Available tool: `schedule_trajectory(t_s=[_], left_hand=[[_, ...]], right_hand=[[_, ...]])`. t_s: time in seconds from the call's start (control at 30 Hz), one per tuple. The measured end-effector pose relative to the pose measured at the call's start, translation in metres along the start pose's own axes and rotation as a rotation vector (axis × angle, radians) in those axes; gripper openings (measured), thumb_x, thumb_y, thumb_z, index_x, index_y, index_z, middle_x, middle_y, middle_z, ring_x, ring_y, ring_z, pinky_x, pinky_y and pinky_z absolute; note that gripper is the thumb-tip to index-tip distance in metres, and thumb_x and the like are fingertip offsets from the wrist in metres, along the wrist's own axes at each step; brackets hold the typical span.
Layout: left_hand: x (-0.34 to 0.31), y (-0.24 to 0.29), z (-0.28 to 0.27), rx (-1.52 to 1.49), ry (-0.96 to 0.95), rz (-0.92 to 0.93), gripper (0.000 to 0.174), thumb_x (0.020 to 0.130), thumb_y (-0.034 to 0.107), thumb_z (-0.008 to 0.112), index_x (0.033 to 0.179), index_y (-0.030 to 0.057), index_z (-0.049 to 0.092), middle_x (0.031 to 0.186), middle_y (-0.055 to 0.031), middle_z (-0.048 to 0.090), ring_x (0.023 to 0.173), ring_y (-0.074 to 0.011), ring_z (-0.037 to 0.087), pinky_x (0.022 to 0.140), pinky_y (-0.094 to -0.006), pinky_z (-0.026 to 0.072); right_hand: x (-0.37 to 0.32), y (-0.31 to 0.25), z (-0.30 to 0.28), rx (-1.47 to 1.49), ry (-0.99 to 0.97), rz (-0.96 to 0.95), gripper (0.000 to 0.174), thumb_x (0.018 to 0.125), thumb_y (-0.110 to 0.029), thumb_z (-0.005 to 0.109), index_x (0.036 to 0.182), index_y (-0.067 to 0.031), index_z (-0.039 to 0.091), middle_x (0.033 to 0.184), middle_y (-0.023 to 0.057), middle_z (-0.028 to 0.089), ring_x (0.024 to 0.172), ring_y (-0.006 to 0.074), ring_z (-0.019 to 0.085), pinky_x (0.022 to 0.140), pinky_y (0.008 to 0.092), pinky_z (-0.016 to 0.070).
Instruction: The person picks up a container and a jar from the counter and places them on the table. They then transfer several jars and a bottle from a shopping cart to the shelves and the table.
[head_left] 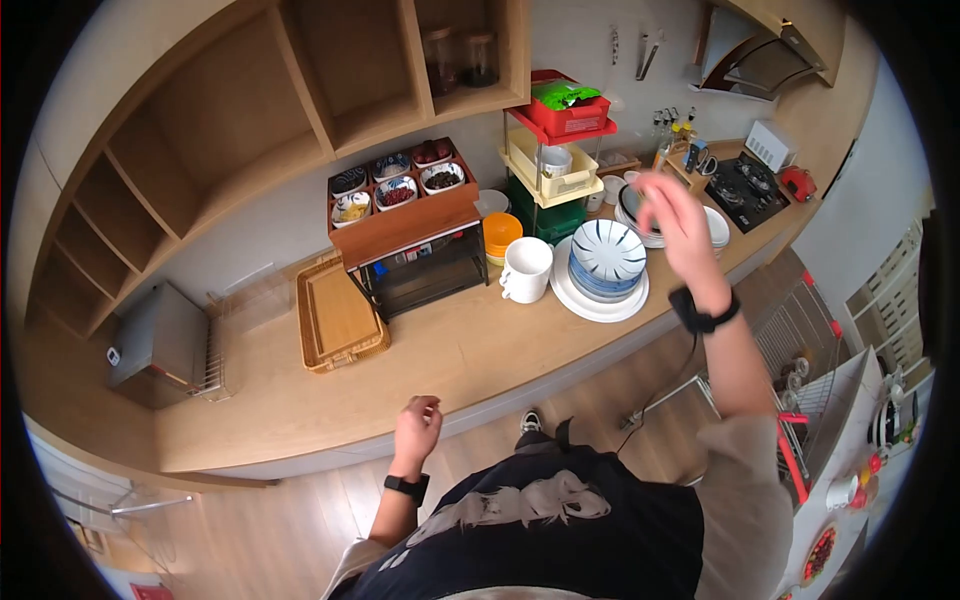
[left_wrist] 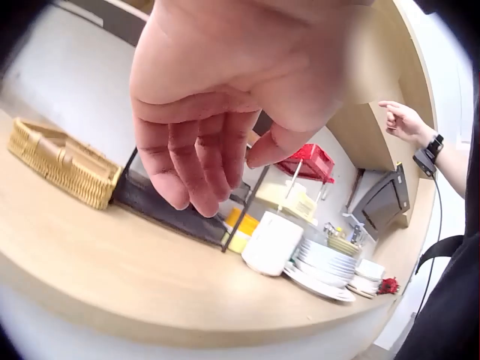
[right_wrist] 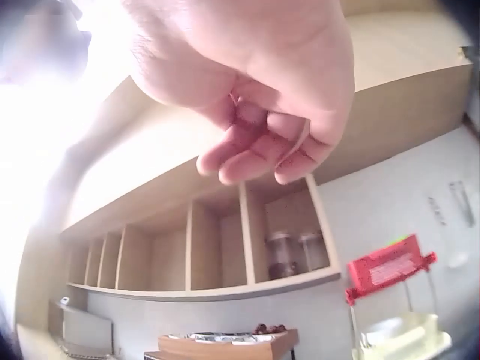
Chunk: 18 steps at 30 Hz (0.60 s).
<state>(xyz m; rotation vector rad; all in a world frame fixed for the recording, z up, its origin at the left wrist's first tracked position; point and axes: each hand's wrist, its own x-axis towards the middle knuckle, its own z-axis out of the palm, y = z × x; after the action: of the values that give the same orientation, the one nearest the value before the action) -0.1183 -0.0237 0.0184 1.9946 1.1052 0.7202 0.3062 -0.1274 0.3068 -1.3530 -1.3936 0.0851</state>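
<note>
My left hand (head_left: 417,432) hangs over the counter's front edge, its fingers loosely bent with nothing in them, as the left wrist view also shows. Raised high on the right, my right hand (head_left: 680,228) is empty too, fingers softly curled. In the head view it overlaps the plates on the counter. Beside it, a stack of blue-and-white bowls (head_left: 607,252) sits on white plates (head_left: 572,300). A white mug (head_left: 526,268) stands just left of that stack. The right wrist view shows my right hand (right_wrist: 262,82) in front of the wooden wall shelves (right_wrist: 154,259).
A wicker tray (head_left: 342,318) lies left of a black rack topped by a wooden box (head_left: 405,228) of small filled bowls. Behind the plates rises a tiered rack with a red basket (head_left: 583,120). A stove (head_left: 742,190) is at the far right, a wire cart (head_left: 800,330) below.
</note>
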Motion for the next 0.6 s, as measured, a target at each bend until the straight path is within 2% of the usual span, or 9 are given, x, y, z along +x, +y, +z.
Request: schedule_trajectory(t_s=[0.07, 0.13, 0.2, 0.27, 0.33, 0.37, 0.47, 0.53, 0.6], left_hand=[[0.017, 0.015, -0.016, 0.050, 0.070, 0.005, 0.017, 0.086, 0.007, 0.063, 0.100, 0.0018, 0.071, 0.093, -0.0154, 0.071, 0.077, -0.0273, 0.072, 0.069, -0.0374, 0.0571], [0.028, 0.030, -0.024, 0.178, 0.153, -0.007, 0.016, 0.086, 0.007, 0.064, 0.099, 0.0025, 0.072, 0.091, -0.0152, 0.070, 0.075, -0.0266, 0.072, 0.068, -0.0380, 0.0568], [0.042, 0.040, -0.023, 0.227, 0.193, 0.014, 0.014, 0.086, 0.007, 0.064, 0.098, 0.0026, 0.071, 0.091, -0.0151, 0.070, 0.074, -0.0266, 0.072, 0.066, -0.0387, 0.0567], [0.057, 0.049, -0.020, 0.236, 0.211, -0.040, 0.014, 0.087, 0.007, 0.064, 0.098, 0.0026, 0.071, 0.091, -0.0152, 0.070, 0.073, -0.0268, 0.072, 0.066, -0.0389, 0.0564], [0.069, 0.058, -0.021, 0.274, 0.262, -0.060, 0.014, 0.087, 0.007, 0.064, 0.098, 0.0025, 0.071, 0.091, -0.0153, 0.070, 0.073, -0.0270, 0.071, 0.066, -0.0389, 0.0562], [0.073, 0.062, -0.026, 0.306, 0.298, -0.059, 0.014, 0.087, 0.007, 0.063, 0.098, 0.0024, 0.071, 0.091, -0.0154, 0.070, 0.073, -0.0271, 0.071, 0.067, -0.0388, 0.0560], [0.074, 0.069, -0.041, 0.312, 0.374, -0.123, 0.014, 0.087, 0.006, 0.063, 0.098, 0.0020, 0.071, 0.090, -0.0154, 0.070, 0.072, -0.0270, 0.071, 0.067, -0.0385, 0.0557], [0.072, 0.082, -0.051, 0.380, 0.396, -0.164, 0.013, 0.087, 0.005, 0.062, 0.097, 0.0017, 0.070, 0.088, -0.0155, 0.070, 0.072, -0.0276, 0.070, 0.067, -0.0380, 0.0554], [0.068, 0.080, -0.059, 0.416, 0.433, -0.182, 0.013, 0.088, 0.005, 0.062, 0.097, 0.0015, 0.070, 0.089, -0.0159, 0.070, 0.072, -0.0281, 0.069, 0.067, -0.0378, 0.0553]], right_hand=[[0.065, -0.003, 0.009, -0.045, -0.202, -0.056, 0.032, 0.106, -0.008, 0.044, 0.135, -0.0054, 0.054, 0.087, 0.0067, 0.066, 0.071, 0.0123, 0.063, 0.069, 0.0279, 0.0517], [0.132, 0.022, 0.015, -0.011, -0.386, -0.059, 0.044, 0.102, -0.002, 0.042, 0.146, -0.0084, 0.044, 0.101, 0.0103, 0.067, 0.074, 0.0131, 0.065, 0.074, 0.0296, 0.0535], [0.188, 0.034, 0.030, 0.023, -0.410, -0.017, 0.052, 0.098, 0.002, 0.044, 0.148, -0.0101, 0.040, 0.110, 0.0117, 0.068, 0.075, 0.0135, 0.066, 0.075, 0.0302, 0.0546], [0.250, 0.061, 0.049, -0.022, -0.420, -0.096, 0.055, 0.094, 0.004, 0.048, 0.147, -0.0109, 0.043, 0.110, 0.0100, 0.067, 0.075, 0.0131, 0.067, 0.076, 0.0298, 0.0549], [0.298, 0.081, 0.075, -0.141, -0.412, -0.195, 0.052, 0.091, -0.005, 0.055, 0.142, -0.0096, 0.049, 0.110, 0.0111, 0.067, 0.084, 0.0190, 0.068, 0.080, 0.0332, 0.0552], [0.320, 0.090, 0.090, -0.120, -0.426, -0.200, 0.052, 0.091, -0.005, 0.055, 0.142, -0.0096, 0.049, 0.110, 0.0111, 0.067, 0.084, 0.0190, 0.068, 0.080, 0.0332, 0.0552], [0.378, 0.110, 0.135, -0.332, -0.173, -0.382, 0.054, 0.083, -0.022, 0.066, 0.134, -0.0057, 0.057, 0.111, 0.0156, 0.067, 0.106, 0.0306, 0.064, 0.090, 0.0402, 0.0530], [0.401, 0.114, 0.159, -0.379, -0.109, -0.392, 0.055, 0.083, -0.025, 0.062, 0.131, 0.0031, 0.058, 0.125, 0.0263, 0.065, 0.117, 0.0429, 0.061, 0.100, 0.0460, 0.0507], [0.439, 0.130, 0.189, -0.391, -0.176, -0.243, 0.057, 0.084, -0.028, 0.062, 0.131, 0.0040, 0.058, 0.123, 0.0270, 0.065, 0.112, 0.0417, 0.064, 0.096, 0.0453, 0.0530]])
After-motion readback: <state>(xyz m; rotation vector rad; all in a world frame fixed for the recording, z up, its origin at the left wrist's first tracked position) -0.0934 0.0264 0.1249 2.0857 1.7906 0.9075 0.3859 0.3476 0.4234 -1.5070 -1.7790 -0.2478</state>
